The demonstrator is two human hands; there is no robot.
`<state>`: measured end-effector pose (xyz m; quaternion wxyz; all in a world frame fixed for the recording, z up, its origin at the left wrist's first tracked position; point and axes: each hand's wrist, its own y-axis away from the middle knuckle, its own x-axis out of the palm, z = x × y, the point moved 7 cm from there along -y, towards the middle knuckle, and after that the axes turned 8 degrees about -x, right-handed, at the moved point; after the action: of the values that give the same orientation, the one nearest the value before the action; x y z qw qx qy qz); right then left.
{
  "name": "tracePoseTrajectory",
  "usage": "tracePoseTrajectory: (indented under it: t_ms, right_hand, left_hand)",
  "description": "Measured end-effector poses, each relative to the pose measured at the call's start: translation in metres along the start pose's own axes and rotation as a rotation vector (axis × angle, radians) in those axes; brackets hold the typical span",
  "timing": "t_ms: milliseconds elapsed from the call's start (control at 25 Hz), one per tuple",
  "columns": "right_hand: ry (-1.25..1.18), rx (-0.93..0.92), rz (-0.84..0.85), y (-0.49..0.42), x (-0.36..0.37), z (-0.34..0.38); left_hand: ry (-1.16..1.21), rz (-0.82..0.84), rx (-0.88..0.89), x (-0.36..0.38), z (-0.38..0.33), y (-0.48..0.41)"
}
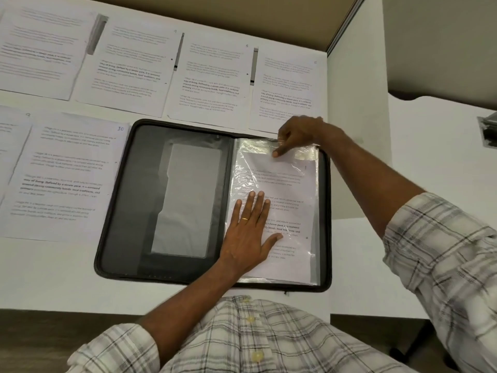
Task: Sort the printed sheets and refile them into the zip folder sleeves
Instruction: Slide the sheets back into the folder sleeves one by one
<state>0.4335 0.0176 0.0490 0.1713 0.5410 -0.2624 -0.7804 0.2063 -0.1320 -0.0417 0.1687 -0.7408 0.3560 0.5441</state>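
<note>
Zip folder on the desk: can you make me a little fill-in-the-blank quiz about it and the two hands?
1. The zip folder lies ____ on the white table.
2. The left hand presses flat on a printed sheet in the folder's ____ half.
3. The right hand pinches the clear sleeve at its ____ edge.
4. The ring on the left hand is ____ in colour.
Missing words: open; right; top; gold.

Even overhead light, glare on the plastic sleeve, blurred text, wide-angle bending at edges.
</note>
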Motion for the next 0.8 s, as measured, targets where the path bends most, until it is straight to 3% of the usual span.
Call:
tracePoseTrajectory:
  t_ms: [120,360,440,600,800]
  right_hand:
    - [-0.332,0.026,-0.152,0.029,-0.01,-0.013]
    - [-0.821,0.23,-0.51,0.077,0.044,-0.039]
    - [-0.966,0.282,-0.51,0.09,0.067,-0.045]
    - [-0.908,0.285,-0.538,0.106,0.079,-0.043]
    - [-1.456,0.029,-0.552,0.108,0.042,0.012]
  left_hand:
    - [-0.013,-0.001,-0.009,0.001,-0.002,-0.002]
    - [-0.005,-0.016,0.002,-0.001,-0.002,-0.001]
    - [0.032,-0.012,0.001,-0.003,0.0,-0.001]
    - [0.444,0.003,-0.052,-0.021,0.003,-0.001]
    - [1.075,0.192,-0.313,-0.072,0.011,0.001]
